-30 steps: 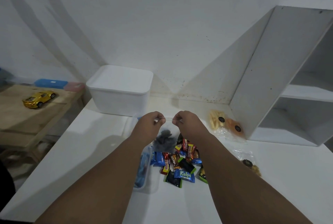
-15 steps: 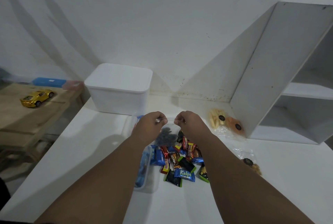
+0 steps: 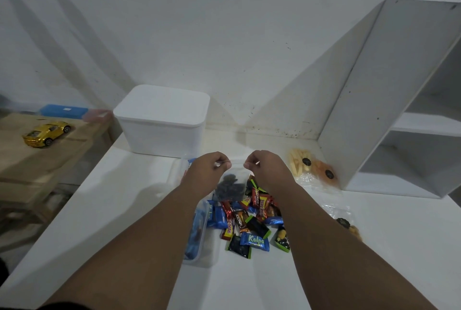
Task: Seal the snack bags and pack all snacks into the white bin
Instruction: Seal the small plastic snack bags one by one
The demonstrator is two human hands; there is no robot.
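A clear bag of dark snacks [image 3: 230,186] hangs between my hands above the white table. My left hand [image 3: 207,167] pinches its top left corner and my right hand [image 3: 264,167] pinches its top right corner. Below lies a pile of wrapped candies [image 3: 252,222]. The white bin [image 3: 162,120] stands behind, at the wall, with its lid on. A bag of pale sticks [image 3: 298,161] and a bag of orange snacks [image 3: 324,172] lie at the right. Another clear bag [image 3: 346,223] lies nearer, by my right forearm.
A clear plastic container [image 3: 199,240] with blue contents lies under my left forearm. A white shelf unit [image 3: 399,110] stands at the right. To the left, a wooden table holds a yellow toy car [image 3: 46,132] and a blue case [image 3: 63,111].
My hands have drawn a little farther apart along the bag's top edge. The bag stays held over the candies.
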